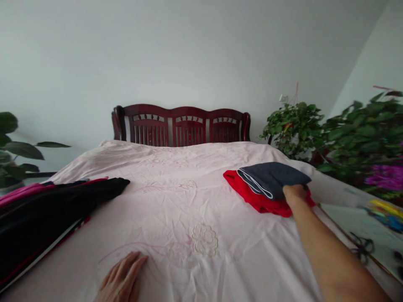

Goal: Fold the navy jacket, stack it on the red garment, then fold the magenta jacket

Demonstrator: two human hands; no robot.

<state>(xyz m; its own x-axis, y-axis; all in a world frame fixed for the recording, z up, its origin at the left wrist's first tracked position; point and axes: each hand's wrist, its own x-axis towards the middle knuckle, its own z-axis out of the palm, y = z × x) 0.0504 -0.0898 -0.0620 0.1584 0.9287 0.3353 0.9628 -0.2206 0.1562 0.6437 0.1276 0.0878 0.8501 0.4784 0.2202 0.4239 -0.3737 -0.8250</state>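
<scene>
My left hand [121, 277] lies on the pink bedspread [163, 214] at the bottom of the view, its fingers stretched out and holding nothing. At the right, my right hand [295, 192] is at the near right edge of a folded dark grey garment [272, 176] with white piping. Its fingers are partly hidden and look closed on the cloth. Beneath the grey garment is a folded red garment [261, 203], showing along the front and left.
A row of clothes, black [63, 209] and pink [22, 193], covers the bed's left side. Behind stands a dark red wooden headboard [189, 126]. Leafy plants [292, 126] flank the bed. Beside it at right, scissors [362, 245] lie on a light surface [343, 214].
</scene>
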